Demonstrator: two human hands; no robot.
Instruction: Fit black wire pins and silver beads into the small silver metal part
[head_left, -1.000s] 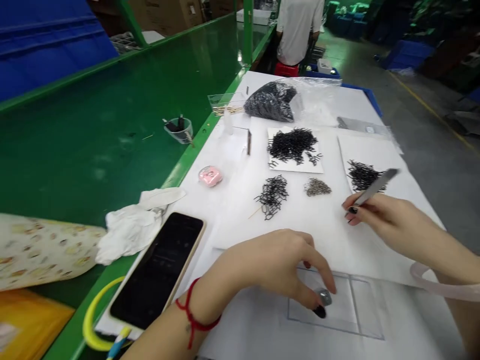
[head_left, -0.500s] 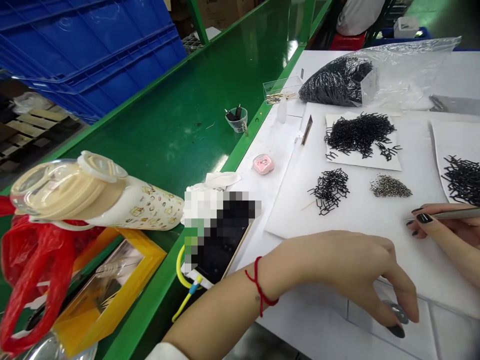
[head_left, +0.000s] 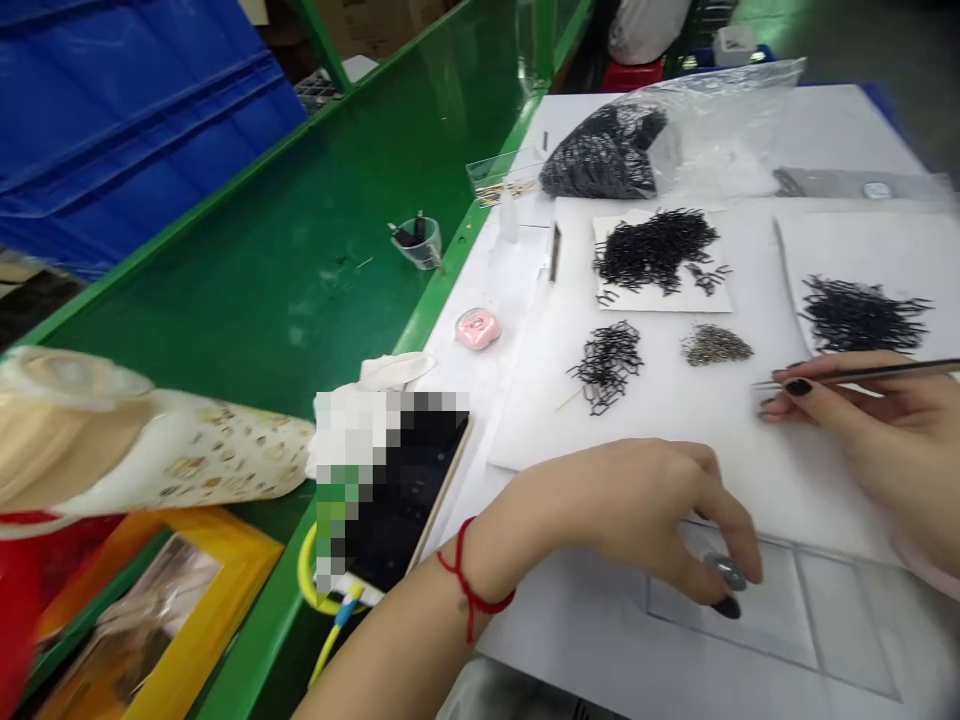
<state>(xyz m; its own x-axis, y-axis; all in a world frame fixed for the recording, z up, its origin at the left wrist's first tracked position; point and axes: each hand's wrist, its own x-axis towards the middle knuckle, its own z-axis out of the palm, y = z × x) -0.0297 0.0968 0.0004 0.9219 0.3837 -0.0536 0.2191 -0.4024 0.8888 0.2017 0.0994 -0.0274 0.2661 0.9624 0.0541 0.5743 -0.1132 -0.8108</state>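
Head view: left hand (head_left: 637,505), lower centre of the frame, palm down, thumb and forefinger closed about one glossy grey piece (head_left: 726,572), other fingers loosely curled. Grey piece located over a clear case (head_left: 772,630), flat and divided, lower right; whether it also rests on the case, cannot be told. Right hand (head_left: 885,420), right edge, fingers gathered round one slim metal tool (head_left: 892,371), tweezers by its look, tip pointing left over a white sheet (head_left: 675,420); whether the tip grips anything, too blurred to tell. On the sheet: one mound of small metallic bits (head_left: 716,345), near the tip; one loose heap of black bent pieces (head_left: 607,368), left of it. Above, one larger black pile (head_left: 656,250) on a white card (head_left: 709,297); at right, a further black pile (head_left: 862,315) on its own backing. Beyond, one clear bag (head_left: 607,155) of black pieces. Left, on the surface (head_left: 570,625): pink item (head_left: 478,328), phone (head_left: 409,490). Step in hand, by judgement: steadying the grey piece with the left, tool ready in the right. Next move, by judgement, calls for a steady pinch and light, exact tip control.
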